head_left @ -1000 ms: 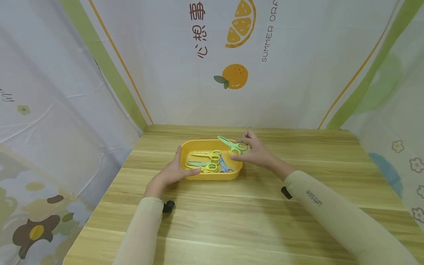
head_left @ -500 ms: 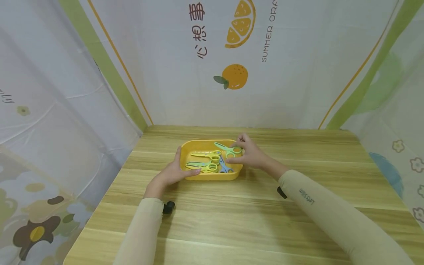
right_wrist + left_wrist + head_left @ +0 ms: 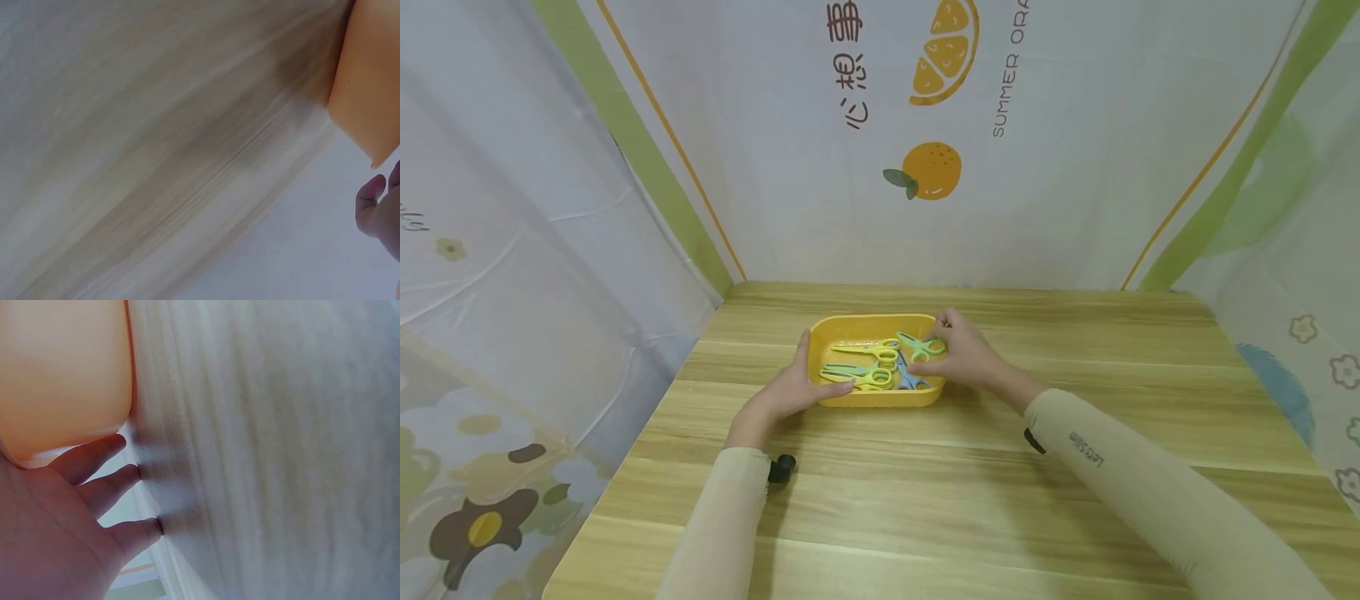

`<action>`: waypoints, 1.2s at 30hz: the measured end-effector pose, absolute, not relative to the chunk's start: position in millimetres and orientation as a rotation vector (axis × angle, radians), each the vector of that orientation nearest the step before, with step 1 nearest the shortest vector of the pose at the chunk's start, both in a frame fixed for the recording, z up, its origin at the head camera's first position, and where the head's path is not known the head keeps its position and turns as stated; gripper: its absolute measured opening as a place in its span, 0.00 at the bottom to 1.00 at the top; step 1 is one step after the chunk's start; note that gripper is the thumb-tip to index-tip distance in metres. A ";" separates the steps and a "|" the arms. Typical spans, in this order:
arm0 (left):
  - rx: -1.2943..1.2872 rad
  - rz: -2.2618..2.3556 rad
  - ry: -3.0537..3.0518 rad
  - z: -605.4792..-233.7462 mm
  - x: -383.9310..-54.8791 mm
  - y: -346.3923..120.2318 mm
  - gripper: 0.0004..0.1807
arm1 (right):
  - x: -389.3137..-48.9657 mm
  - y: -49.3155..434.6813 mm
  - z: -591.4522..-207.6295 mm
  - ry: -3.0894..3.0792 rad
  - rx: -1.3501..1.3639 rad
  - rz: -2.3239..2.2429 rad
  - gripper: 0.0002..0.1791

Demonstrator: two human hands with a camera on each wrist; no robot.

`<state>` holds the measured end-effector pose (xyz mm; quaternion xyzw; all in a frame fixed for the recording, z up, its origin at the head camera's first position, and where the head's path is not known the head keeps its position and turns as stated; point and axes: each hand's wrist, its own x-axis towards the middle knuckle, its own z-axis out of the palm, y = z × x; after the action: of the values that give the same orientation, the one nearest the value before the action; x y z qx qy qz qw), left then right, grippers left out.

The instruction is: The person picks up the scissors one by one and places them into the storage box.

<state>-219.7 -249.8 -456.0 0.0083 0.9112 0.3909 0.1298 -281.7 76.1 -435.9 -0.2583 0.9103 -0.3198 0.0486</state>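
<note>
In the head view, my left hand (image 3: 786, 390) holds the left end of a yellow plastic bin (image 3: 880, 399). Its thumb lies over the front rim, and the fingers run along the outer left side; in the left wrist view, several fingertips touch the table beside the bin. My right hand (image 3: 966, 354) reaches over the bin's right end, thumb and fingers about the handles of light green scissors (image 3: 917, 344). The scissors are low inside the bin. To their left lie yellow scissors (image 3: 868, 350), green-bladed scissors (image 3: 850, 368), another yellow pair (image 3: 868, 380) and blue-handled scissors (image 3: 910, 377).
The bin stands toward the back of a wood-grain table (image 3: 925, 483). A white curtain (image 3: 805, 208) with orange prints hangs behind the table, and more patterned cloth hangs at both sides. Each wrist carries a small black camera (image 3: 782, 468).
My right hand has moved left and down, lowering the light green scissors from above the bin's right end into it. My left hand has stayed on the bin.
</note>
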 end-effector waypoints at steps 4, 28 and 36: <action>0.021 1.135 2.650 -455.5 -219.4 -249.6 0.78 | -281.2 73.7 -438.1 2.804 -0.781 -0.922 0.42; 0.032 1.149 2.631 -456.7 -221.0 -250.1 0.78 | -281.9 75.1 -436.0 2.770 -0.729 -0.993 0.38; 0.021 1.139 2.620 -455.1 -220.8 -249.7 0.77 | -284.5 79.3 -434.2 2.771 -0.700 -1.034 0.34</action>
<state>-220.8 -249.7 -455.1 0.0074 0.9079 0.3945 0.1418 -284.5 79.3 -434.2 -0.2300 0.9106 -0.3396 0.0511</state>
